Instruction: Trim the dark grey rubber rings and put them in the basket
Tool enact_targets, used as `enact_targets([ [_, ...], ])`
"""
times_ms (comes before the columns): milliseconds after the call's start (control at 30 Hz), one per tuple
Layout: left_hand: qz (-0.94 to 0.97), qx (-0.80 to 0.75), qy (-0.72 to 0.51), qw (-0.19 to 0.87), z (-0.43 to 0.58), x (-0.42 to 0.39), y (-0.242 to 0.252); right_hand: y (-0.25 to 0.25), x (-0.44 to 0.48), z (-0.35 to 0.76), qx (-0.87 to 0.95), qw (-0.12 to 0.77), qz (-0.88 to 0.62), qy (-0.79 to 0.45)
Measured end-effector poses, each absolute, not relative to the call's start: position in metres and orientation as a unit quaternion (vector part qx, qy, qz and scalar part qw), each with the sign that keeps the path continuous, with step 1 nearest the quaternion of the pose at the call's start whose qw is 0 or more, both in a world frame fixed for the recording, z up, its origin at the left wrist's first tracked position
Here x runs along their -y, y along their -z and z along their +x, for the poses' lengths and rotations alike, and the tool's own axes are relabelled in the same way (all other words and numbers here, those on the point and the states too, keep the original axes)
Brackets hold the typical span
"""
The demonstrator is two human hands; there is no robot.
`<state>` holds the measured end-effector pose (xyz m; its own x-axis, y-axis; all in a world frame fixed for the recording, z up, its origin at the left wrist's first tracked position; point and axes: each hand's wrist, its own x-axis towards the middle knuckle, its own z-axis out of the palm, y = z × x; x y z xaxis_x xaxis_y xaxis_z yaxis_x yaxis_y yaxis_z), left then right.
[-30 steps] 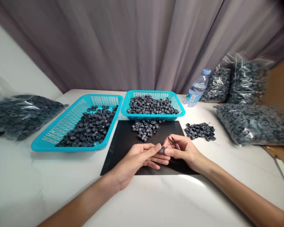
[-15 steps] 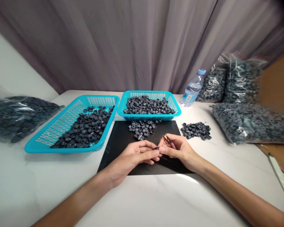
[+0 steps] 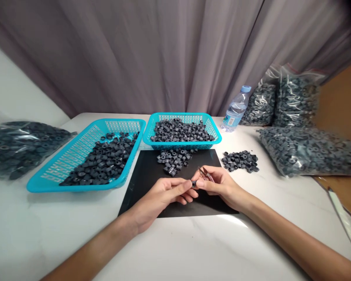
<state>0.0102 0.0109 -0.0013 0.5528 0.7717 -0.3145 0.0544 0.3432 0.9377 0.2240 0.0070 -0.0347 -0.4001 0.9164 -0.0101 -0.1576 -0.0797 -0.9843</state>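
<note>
Over the black mat (image 3: 146, 183), my left hand (image 3: 171, 191) pinches a small dark grey ring-shaped part (image 3: 194, 183) between thumb and fingers. My right hand (image 3: 216, 181) meets it there, its thumb and fingertip also on the part. Tucked in the curled fingers of my right hand is a pair of small scissors (image 3: 206, 174), or snips, with pointed blades sticking up and away. A loose heap of the same grey parts (image 3: 175, 160) lies at the mat's far edge, just beyond my hands. Another small pile (image 3: 240, 161) sits on the white table right of the mat.
Two blue baskets, one at left (image 3: 46, 185) and one at the back (image 3: 181, 146), hold many grey parts. A water bottle (image 3: 235, 111) stands behind the right pile. Clear bags of parts lie at left (image 3: 26, 144) and right (image 3: 310, 152).
The grey part has turned between my fingertips, so its hole now shows. The scissors' blades look slightly more spread. The whole view has shifted a little; both hands stay together over the mat.
</note>
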Motion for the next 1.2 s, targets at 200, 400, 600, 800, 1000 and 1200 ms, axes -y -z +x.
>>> enact_targets([
  [200,0.490,-0.407,-0.251,0.729,0.010,-0.010,0.000,0.027,-0.006,0.223,0.525,0.409,-0.359,-0.655],
  [400,0.478,-0.420,-0.261,0.726,0.011,-0.010,0.002,0.040,-0.009,0.226,0.562,0.415,-0.351,-0.624],
  [600,0.533,-0.447,-0.361,0.621,0.014,-0.007,0.003,0.049,-0.019,0.242,0.767,0.393,-0.444,-0.245],
  [800,0.724,-0.494,-0.444,0.188,-0.013,-0.018,-0.023,0.061,-0.032,0.243,0.820,0.289,-0.483,-0.106],
  [1000,0.700,-0.587,-0.394,-0.100,-0.059,-0.050,-0.044,0.065,-0.046,0.229,0.795,0.272,-0.539,-0.066],
  [1200,0.703,-0.625,-0.291,-0.173,-0.088,-0.068,-0.039,0.064,-0.050,0.225,0.800,0.231,-0.552,-0.041],
])
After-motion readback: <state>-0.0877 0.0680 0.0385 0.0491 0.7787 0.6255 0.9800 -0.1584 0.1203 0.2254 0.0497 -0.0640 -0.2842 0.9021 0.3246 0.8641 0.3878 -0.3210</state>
